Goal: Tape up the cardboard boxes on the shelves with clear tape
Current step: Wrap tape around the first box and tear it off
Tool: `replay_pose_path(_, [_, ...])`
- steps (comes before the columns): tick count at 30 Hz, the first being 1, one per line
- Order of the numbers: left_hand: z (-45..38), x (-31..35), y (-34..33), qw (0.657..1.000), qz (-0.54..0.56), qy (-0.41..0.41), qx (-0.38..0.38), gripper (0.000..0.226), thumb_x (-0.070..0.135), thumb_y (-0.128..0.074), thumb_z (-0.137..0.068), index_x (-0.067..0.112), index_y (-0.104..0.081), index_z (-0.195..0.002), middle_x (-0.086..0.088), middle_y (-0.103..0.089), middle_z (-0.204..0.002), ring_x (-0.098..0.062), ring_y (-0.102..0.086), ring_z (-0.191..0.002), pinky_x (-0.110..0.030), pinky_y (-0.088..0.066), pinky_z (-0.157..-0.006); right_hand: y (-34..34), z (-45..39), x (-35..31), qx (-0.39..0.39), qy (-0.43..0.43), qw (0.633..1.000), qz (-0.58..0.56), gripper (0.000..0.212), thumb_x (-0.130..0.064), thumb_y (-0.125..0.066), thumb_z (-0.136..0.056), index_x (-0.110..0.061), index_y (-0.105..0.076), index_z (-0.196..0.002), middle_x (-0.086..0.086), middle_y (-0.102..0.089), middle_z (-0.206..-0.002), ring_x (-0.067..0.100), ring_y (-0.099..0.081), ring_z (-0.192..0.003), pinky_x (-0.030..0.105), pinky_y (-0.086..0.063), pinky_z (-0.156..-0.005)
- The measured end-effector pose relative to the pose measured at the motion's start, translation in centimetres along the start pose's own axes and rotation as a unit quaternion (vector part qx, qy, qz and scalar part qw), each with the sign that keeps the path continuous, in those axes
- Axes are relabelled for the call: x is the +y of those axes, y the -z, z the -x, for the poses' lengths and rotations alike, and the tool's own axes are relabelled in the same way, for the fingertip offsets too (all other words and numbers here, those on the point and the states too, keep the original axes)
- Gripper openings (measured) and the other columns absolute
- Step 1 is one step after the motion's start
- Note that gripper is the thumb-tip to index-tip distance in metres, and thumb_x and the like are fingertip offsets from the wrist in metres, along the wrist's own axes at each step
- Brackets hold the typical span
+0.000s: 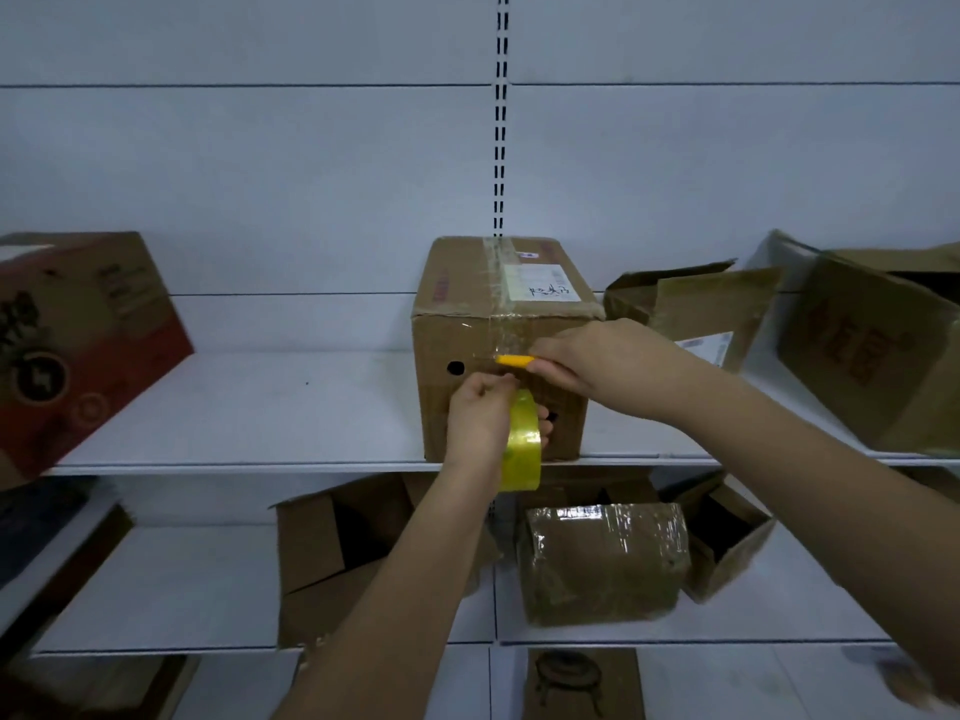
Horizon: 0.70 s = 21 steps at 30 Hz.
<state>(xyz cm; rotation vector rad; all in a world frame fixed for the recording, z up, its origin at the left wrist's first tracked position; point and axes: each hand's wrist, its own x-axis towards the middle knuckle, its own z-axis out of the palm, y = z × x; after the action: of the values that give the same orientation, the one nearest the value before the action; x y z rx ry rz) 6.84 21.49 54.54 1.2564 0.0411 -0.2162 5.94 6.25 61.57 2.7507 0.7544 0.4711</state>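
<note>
At the shelf's middle, the left hand (480,413) grips the tape roll (522,441) at the box's (467,345) six o'clock while the right hand (597,363) pinches a yellow cutter (514,360) at the strip, so severing and smoothing it down comes next.

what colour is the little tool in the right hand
Yellow. The small cutter in the right hand shows best in the head view, against the taped box.

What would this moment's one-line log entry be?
left hand holds yellowish tape roll | right hand holds yellow cutter at tape | closed brown cardboard box, upper shelf
</note>
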Motion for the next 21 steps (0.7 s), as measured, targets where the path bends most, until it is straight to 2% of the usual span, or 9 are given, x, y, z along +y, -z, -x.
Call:
replay_pose_path(4, [-0.1, -0.1, 0.1, 1.0, -0.022, -0.012, 0.003, 0.013, 0.018, -0.052, -0.103, 0.008, -0.053, -0.095, -0.015, -0.069, -0.064, -0.025, -0.064, -0.049, -0.031, -0.055, -0.053, -0.3, -0.6, 1.3, -0.017, 0.002, 1.0, 0.024, 0.036, -0.049, -0.024, -0.104, -0.025, -0.05, -0.097, -0.004, -0.06, -0.083, 0.019, -0.059, -0.074, 0.035, -0.047, -0.057])
replay_pose_path(6, [-0.3, 0.0, 0.1, 1.0, -0.022, -0.005, 0.005, 0.013, 0.017, -0.053, -0.103, 0.008, -0.053, -0.094, -0.015, -0.069, -0.064, -0.024, -0.064, -0.049, -0.031, -0.055, -0.051, -0.2, -0.2, 1.9, -0.03, 0.001, 0.999, 0.033, 0.03, -0.048, -0.024, -0.104, -0.028, -0.041, -0.091, -0.007, -0.052, -0.074, 0.016, -0.051, -0.067, 0.031, -0.04, -0.052])
replay_pose_path(8, [-0.4, -0.7, 0.5, 0.999, -0.024, 0.021, 0.013, 0.009, 0.016, -0.055, -0.102, 0.008, -0.056, -0.097, -0.013, -0.07, -0.063, -0.022, -0.066, -0.049, -0.028, -0.054, -0.048, -0.2, 0.4, 2.7, -0.044, -0.017, 0.998, 0.03, 0.029, -0.048, -0.024, -0.104, -0.029, -0.041, -0.091, -0.011, -0.044, -0.068, 0.015, -0.048, -0.064, 0.029, -0.034, -0.05])
replay_pose_path(10, [-0.1, -2.5, 1.2, 0.997, -0.033, 0.066, 0.022, 0.008, 0.016, -0.056, -0.102, 0.009, -0.058, -0.103, -0.011, -0.071, -0.064, -0.021, -0.067, -0.052, -0.028, -0.053, -0.049, -0.8, 1.5, 3.7, -0.043, -0.032, 0.999, 0.012, 0.034, -0.052, -0.021, -0.102, -0.031, -0.047, -0.094, -0.012, -0.046, -0.07, 0.012, -0.05, -0.065, 0.03, -0.039, -0.053])
replay_pose_path(13, [0.7, -5.4, 1.8, 0.996, -0.035, 0.085, 0.009, 0.011, 0.017, -0.055, -0.102, 0.007, -0.057, -0.108, -0.014, -0.071, -0.067, -0.024, -0.066, -0.054, -0.031, -0.053, -0.053, -2.5, 3.9, 4.7, 0.015, -0.031, 0.997, -0.07, 0.045, -0.058, -0.016, -0.098, -0.034, -0.053, -0.106, -0.016, -0.051, -0.081, 0.004, -0.049, -0.065, 0.031, -0.048, -0.059])
replay_pose_path(16, [0.8, -5.8, 1.5, 0.998, -0.04, 0.046, -0.015, 0.012, 0.018, -0.054, -0.102, 0.007, -0.057, -0.107, -0.014, -0.07, -0.068, -0.026, -0.065, -0.055, -0.032, -0.054, -0.054, -4.7, 6.3, 5.5, 0.061, -0.038, 0.992, -0.102, 0.052, -0.058, -0.018, -0.102, -0.03, -0.055, -0.125, -0.015, -0.057, -0.099, 0.005, -0.055, -0.071, 0.031, -0.051, -0.058])
replay_pose_path(19, [0.5, -4.7, 0.7, 0.998, -0.056, 0.001, -0.037, 0.012, 0.019, -0.055, -0.102, 0.008, -0.056, -0.099, -0.015, -0.069, -0.069, -0.026, -0.064, -0.054, -0.033, -0.054, -0.054, -7.2, 8.5, 6.3, 0.111, -0.063, 0.989, -0.071, 0.05, -0.052, -0.024, -0.103, -0.022, -0.058, -0.124, -0.005, -0.063, -0.099, 0.006, -0.051, -0.067, 0.02, -0.043, -0.049])
replay_pose_path(21, [0.4, -4.4, 0.3, 0.998, -0.051, -0.009, -0.04, 0.012, 0.019, -0.056, -0.101, 0.008, -0.056, -0.096, -0.016, -0.069, -0.068, -0.027, -0.063, -0.051, -0.032, -0.053, -0.053, -9.0, 10.1, 6.3, 0.138, -0.09, 0.985, -0.058, 0.045, -0.046, -0.029, -0.103, -0.017, -0.059, -0.121, 0.0, -0.065, -0.097, 0.013, -0.057, -0.065, 0.027, -0.046, -0.048])
